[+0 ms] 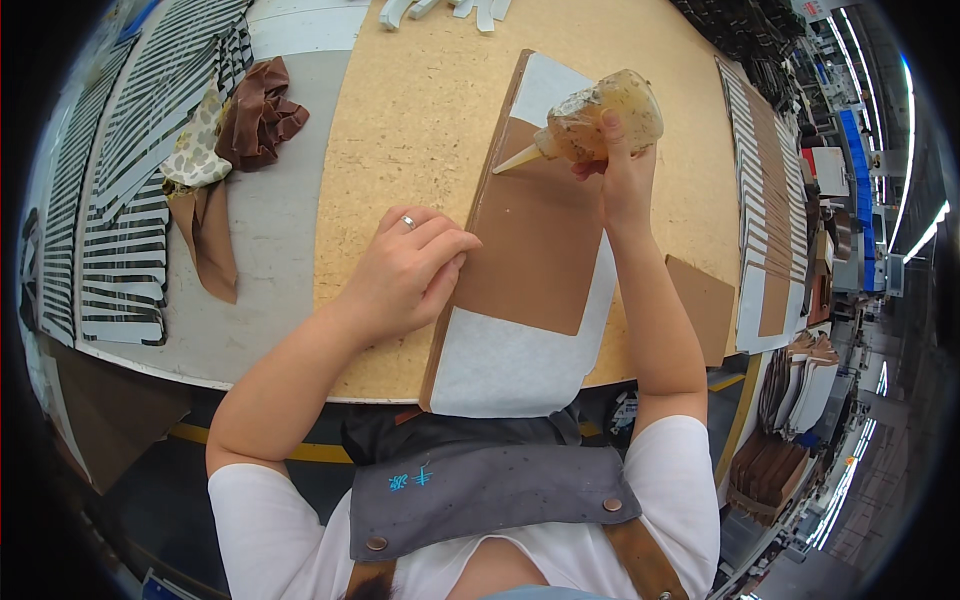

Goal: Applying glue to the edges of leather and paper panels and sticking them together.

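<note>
Grey apron bib point(480, 495) lowest; above it the left hand point(410, 275) presses flat, ungripping, on the brown-and-white board stack point(530, 260), whose long axis runs six to twelve; right hand point(620, 170) clenches a glue bottle point(600, 120) at twelve o'clock, nozzle pointing nine

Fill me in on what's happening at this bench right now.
A person at a chipboard worktop has a stack of flat brown and white paper pieces lying lengthwise in front of them. The left hand presses on the stack's left edge. The right hand holds a squeeze bottle tipped sideways, its cone nozzle pointing left over the far end of the brown piece. More stacked pieces lie along the right, and striped ones on the left.
</note>
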A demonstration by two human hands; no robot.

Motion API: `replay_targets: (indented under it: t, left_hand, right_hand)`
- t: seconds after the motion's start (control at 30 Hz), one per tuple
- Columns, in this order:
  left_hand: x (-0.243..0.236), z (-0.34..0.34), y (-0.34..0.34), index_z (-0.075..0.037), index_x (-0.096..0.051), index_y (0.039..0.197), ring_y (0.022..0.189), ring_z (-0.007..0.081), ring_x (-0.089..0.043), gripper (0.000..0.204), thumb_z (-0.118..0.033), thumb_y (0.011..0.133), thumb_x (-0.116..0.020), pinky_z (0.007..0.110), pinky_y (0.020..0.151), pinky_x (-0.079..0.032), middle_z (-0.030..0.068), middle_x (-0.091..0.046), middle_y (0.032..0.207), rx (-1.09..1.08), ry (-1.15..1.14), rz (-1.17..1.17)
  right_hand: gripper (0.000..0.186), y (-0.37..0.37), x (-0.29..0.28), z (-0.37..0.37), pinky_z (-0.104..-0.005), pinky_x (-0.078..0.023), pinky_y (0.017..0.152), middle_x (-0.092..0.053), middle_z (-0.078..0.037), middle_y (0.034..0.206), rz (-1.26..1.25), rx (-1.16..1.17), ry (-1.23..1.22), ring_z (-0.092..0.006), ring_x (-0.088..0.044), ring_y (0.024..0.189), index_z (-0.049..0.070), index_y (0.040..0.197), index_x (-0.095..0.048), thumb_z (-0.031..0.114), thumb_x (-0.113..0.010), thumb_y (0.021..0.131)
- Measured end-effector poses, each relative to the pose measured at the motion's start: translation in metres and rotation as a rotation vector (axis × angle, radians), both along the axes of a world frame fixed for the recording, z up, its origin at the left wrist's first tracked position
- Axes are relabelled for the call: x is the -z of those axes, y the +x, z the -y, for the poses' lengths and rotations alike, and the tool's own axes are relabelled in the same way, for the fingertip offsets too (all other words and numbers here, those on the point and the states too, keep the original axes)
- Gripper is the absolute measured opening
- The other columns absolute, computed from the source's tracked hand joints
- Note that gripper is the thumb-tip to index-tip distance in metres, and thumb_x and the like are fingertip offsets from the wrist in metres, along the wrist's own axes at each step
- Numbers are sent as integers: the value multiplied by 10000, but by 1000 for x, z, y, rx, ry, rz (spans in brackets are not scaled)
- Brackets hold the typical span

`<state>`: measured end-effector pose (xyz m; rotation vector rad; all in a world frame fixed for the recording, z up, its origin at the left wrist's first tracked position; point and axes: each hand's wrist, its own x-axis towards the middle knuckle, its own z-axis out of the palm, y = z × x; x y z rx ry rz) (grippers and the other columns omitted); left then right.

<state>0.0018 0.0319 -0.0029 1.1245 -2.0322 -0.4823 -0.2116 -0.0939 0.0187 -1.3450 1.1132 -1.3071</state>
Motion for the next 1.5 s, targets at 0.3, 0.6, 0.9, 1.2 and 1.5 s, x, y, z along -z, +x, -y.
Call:
replay_targets:
  t: [0.3, 0.6, 0.9, 1.2, 1.5]
  left_hand:
    - [-3, 0, 0, -35, -571, 891, 844, 262, -530, 119, 21, 790, -544, 356, 796, -391, 84, -583, 836, -128, 64, -31]
    - [-1, 1, 1, -45, -566, 918, 860, 272, -514, 139, 22, 800, -535, 360, 782, -400, 89, -582, 862, -172, 90, -48]
    - [-1, 1, 1, -52, -561, 927, 869, 268, -508, 122, 7, 824, -529, 355, 782, -405, 86, -580, 862, -202, 125, -63]
    - [-1, 2, 0, -56, -559, 914, 834, 263, -510, 101, -5, 834, -526, 351, 764, -401, 80, -578, 845, -204, 111, -66]
    - [3, 3, 2, -46, -570, 914, 850, 259, -520, 99, -6, 832, -533, 351, 793, -395, 88, -590, 856, -224, 102, -102]
  right_hand:
    - [406, -3, 2, -23, -223, -454, 408, -594, -73, 845, -17, -66, 76, -134, -598, 607, 27, 1041, -492, 378, -600, 868]
    - [437, 0, 5, -51, -239, -451, 426, -593, -75, 873, -1, -22, 133, -150, -612, 673, 27, 1068, -473, 389, -603, 861]
    - [446, 1, 8, -79, -233, -447, 426, -594, -82, 855, -24, -50, 174, -145, -608, 660, 17, 1065, -477, 391, -605, 860]
    - [529, -2, 15, -105, -207, -477, 429, -559, -102, 962, 49, -127, 175, -138, -600, 734, 4, 1211, -369, 267, -644, 844]
    - [463, -6, 7, -82, -243, -462, 439, -587, -90, 877, 129, -5, 127, -165, -611, 670, 20, 1073, -470, 414, -590, 861]
